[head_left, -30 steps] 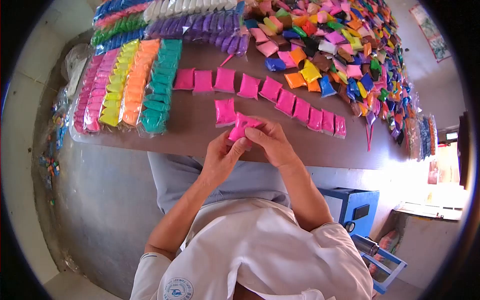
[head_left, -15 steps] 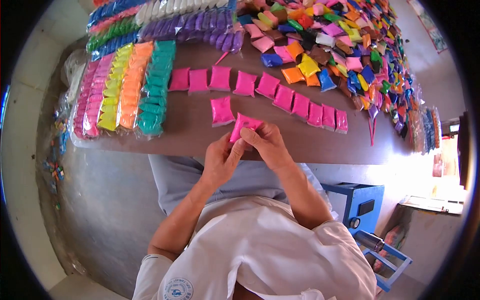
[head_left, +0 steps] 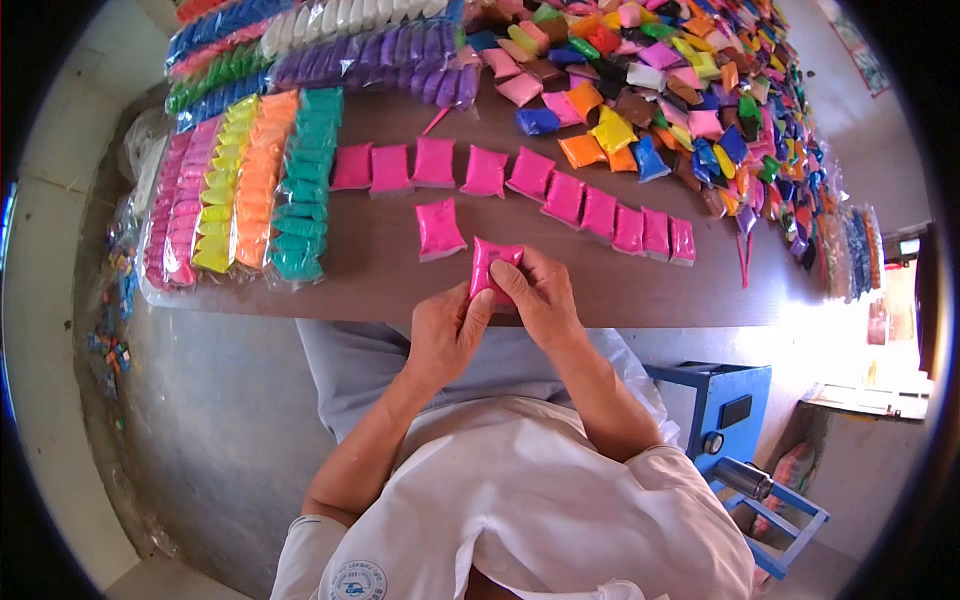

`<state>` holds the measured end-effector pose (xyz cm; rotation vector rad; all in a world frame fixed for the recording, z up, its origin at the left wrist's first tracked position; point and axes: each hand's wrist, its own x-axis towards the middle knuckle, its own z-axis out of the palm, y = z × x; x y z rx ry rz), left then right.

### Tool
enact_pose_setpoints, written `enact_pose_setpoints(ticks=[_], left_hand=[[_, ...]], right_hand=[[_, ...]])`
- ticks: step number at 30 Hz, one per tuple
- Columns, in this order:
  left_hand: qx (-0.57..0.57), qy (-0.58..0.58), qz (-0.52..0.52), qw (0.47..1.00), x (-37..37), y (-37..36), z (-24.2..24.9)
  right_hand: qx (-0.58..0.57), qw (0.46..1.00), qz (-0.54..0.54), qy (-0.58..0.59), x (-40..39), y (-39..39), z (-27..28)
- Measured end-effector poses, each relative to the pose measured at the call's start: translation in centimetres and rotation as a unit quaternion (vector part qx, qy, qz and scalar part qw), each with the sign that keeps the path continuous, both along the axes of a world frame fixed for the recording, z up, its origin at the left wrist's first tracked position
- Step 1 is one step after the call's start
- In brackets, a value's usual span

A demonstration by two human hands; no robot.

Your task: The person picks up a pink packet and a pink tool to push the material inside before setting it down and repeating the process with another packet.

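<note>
Between my two hands, just above the table's near edge, is a bright pink packet (head_left: 488,262). My left hand (head_left: 447,332) grips its lower left corner, fingers closed. From the right, my right hand (head_left: 538,295) pinches it, the thumb lying across its face. A single pink packet (head_left: 439,229) lies on the table just to the left of the held one. Farther back, several like it form a curved row, with one pink packet (head_left: 486,171) near the row's middle. What the packets contain cannot be made out beyond the colour.
Long clear bags of teal packets (head_left: 303,190), orange, yellow and pink ones lie on the left of the brown table (head_left: 380,275). Bags of purple packets (head_left: 375,62) lie behind. A large heap of mixed packets (head_left: 650,100) covers the back right. A blue stool (head_left: 735,410) stands at lower right.
Both hands remain on the pink packet, which now stands more upright and slightly nearer to me. The right thumb has shifted a little on its face. The view has moved slightly.
</note>
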<state>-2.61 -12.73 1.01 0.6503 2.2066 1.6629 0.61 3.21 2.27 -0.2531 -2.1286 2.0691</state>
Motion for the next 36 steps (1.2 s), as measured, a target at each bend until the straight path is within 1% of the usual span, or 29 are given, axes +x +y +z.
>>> enact_pose_setpoints(ticks=[2,4,6,7,9,12,13,15,16,18,19,21,22,24,26,29,31,32,33,35,36], left_hand=[[0.016,0.02,0.004,1.0,0.0,0.2,0.1],[0.031,0.013,0.011,0.999,0.0,0.1,-0.2],[0.046,0.004,0.018,0.999,0.0,0.1,-0.3],[0.047,0.004,0.024,0.999,0.0,0.1,-0.2],[0.048,0.004,0.032,0.998,0.0,0.1,-0.2],[0.046,-0.019,0.026,0.998,0.1,0.0,-0.3],[0.054,-0.017,0.025,0.998,0.1,-0.1,-0.4],[0.06,-0.014,0.026,0.998,0.1,-0.2,-0.4],[0.063,-0.025,0.029,0.997,0.1,-0.1,-0.3],[0.069,-0.036,0.032,0.996,0.2,0.0,-0.1],[0.067,-0.028,0.036,0.997,0.2,0.1,-0.1],[0.065,-0.02,0.044,0.997,0.2,0.0,-0.3],[0.067,-0.019,0.043,0.997,0.1,0.0,-0.7],[0.069,-0.016,0.043,0.997,0.0,-0.1,-0.9],[0.059,0.048,0.031,0.997,0.2,-0.1,-0.8],[0.043,0.064,0.014,0.997,0.2,-0.4,-0.3],[0.053,0.074,0.017,0.996,0.1,-0.4,-0.5],[0.062,0.083,0.016,0.994,0.2,-0.5,-0.6],[0.064,0.083,0.02,0.994,0.2,-0.4,-0.7],[0.089,0.093,0.026,0.991,0.2,-0.4,-0.7],[0.089,0.092,0.031,0.991,0.3,-0.4,-0.8]], right_hand=[[-0.018,1.0,-0.003,-0.007,-0.1,0.0,-1.0],[-0.035,0.999,-0.006,-0.014,-0.2,0.3,-1.4],[0.011,0.998,0.012,-0.058,-0.2,0.8,-1.3],[0.01,0.998,0.013,-0.059,-0.3,0.4,-1.2],[-0.021,0.998,-0.057,-0.003,-0.5,-0.6,-0.5],[-0.053,0.996,-0.068,0.009,-0.7,-0.7,0.9],[-0.053,0.996,-0.064,0.009,-0.8,-0.3,0.8],[-0.014,0.998,0.041,0.034,-0.9,0.6,0.5],[-0.015,0.998,0.042,0.034,-0.9,0.5,0.5],[-0.038,0.993,0.11,-0.012,-0.9,0.5,0.8],[-0.036,0.993,0.112,-0.013,-1.0,0.6,0.9],[0.039,0.997,0.066,0.009,-1.5,0.7,1.0],[0.039,0.997,0.069,0.008,-2.0,0.6,1.2],[0.057,0.997,0.012,0.046,-3.6,0.8,1.8],[0.055,0.997,0.029,0.042,-5.5,1.0,1.9],[0.027,0.996,0.055,0.066,-8.0,-0.1,1.3],[0.197,0.973,0.072,0.1,-8.9,-0.8,0.2],[0.229,0.965,0.042,0.117,-9.1,-1.4,-0.7],[0.231,0.965,0.046,0.117,-9.1,-1.5,-0.9],[0.353,0.924,0.007,0.145,-9.0,-1.7,-1.2],[0.353,0.924,0.011,0.145,-8.7,-1.8,-1.1]])
